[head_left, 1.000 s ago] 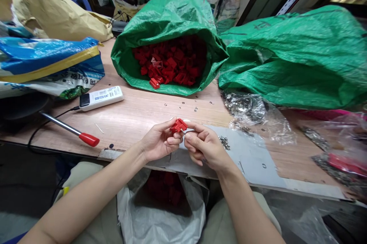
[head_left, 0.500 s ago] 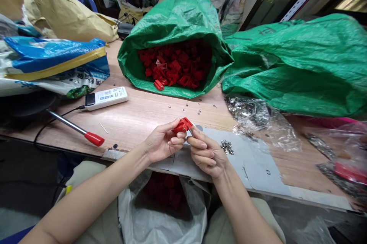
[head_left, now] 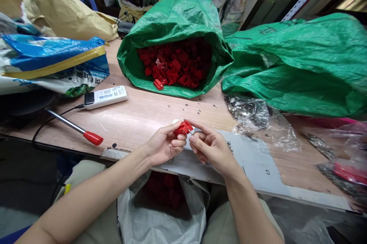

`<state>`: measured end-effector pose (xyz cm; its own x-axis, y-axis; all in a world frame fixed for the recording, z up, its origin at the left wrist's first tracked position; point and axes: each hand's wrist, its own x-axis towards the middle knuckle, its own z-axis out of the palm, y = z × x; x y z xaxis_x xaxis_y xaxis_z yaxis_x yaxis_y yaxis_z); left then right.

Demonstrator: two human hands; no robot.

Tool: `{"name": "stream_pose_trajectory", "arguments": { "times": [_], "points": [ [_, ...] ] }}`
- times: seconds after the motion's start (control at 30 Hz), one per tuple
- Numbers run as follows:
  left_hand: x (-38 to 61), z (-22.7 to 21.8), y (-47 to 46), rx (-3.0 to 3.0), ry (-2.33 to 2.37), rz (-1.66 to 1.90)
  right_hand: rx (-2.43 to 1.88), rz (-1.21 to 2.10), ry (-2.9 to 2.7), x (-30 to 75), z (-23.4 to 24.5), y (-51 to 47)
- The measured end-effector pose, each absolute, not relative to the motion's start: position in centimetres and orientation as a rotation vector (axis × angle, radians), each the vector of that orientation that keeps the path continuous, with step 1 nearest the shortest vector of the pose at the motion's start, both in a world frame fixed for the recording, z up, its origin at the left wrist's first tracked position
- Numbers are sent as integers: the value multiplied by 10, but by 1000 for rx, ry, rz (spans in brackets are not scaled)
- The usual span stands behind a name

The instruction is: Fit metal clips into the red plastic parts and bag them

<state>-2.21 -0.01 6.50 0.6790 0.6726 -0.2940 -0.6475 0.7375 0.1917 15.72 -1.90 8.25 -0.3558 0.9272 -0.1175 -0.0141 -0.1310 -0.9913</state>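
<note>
Desk point(head_left: 137, 116) runs across the frame, wood top, with a grey sheet point(head_left: 252, 160) laid at the near edge as a work patch, probably so loose metal bits show up against it.

Closed green sack point(head_left: 295, 64) at 2 o'clock, lying on its side. Open green sack point(head_left: 172, 18) at 12 o'clock, mouth rolled back and tipped toward the person, so the red plastic parts point(head_left: 174, 64) inside sit in easy reach; one part has slid onto the lip. Blue-and-white bag point(head_left: 51, 64) at 10 o'clock, brown paper sack point(head_left: 63, 10) behind it.

White bag point(head_left: 160, 213) at 6 o'clock hangs open between the knees, right below the hands, more red parts in it; reads as a drop bin.

Clear bag of small metal pieces point(head_left: 252, 112) at 2 o'clock, near the right hand. White remote point(head_left: 105, 97) at 10 o'clock, red-handled tool point(head_left: 76, 127) at 9 o'clock, both apart from the hands.

Left hand point(head_left: 162, 146) is clamped on a red clip point(head_left: 183, 128), thumb and fingers pinching it just above the desk edge, dead centre. Right hand point(head_left: 213, 148) has fingertips closed against the clip's right side; can't tell whether it holds a metal piece.

Versus half a second back: right hand has come up and its index finger now lies over the clip top. Clip sits slightly lower and flatter. The small heap of metal bits by the right wrist is now mostly hidden. Everything else unchanged.
</note>
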Motion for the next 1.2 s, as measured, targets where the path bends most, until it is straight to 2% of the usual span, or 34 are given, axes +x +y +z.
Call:
{"name": "stream_pose_trajectory", "arguments": {
  "times": [0.47, 0.83, 0.93, 1.1, 1.2],
  "points": [
    [-22, 62, 2, 122, 418, 748, -1063, 1604, -1371, 151, 79, -22],
    [-23, 68, 2, 183, 395, 767, -948, 1919, -1158, 156, 82, -20],
    [-24, 66, 4, 155, 408, 790, -1053, 1722, -1318, 153, 83, -19],
    [-23, 61, 2, 223, 481, 807, -1238, 1014, -1544, 149, 77, -17],
    [-21, 60, 0, 254, 503, 817, -1254, 860, -1635, 149, 73, -16]
  ]
}}
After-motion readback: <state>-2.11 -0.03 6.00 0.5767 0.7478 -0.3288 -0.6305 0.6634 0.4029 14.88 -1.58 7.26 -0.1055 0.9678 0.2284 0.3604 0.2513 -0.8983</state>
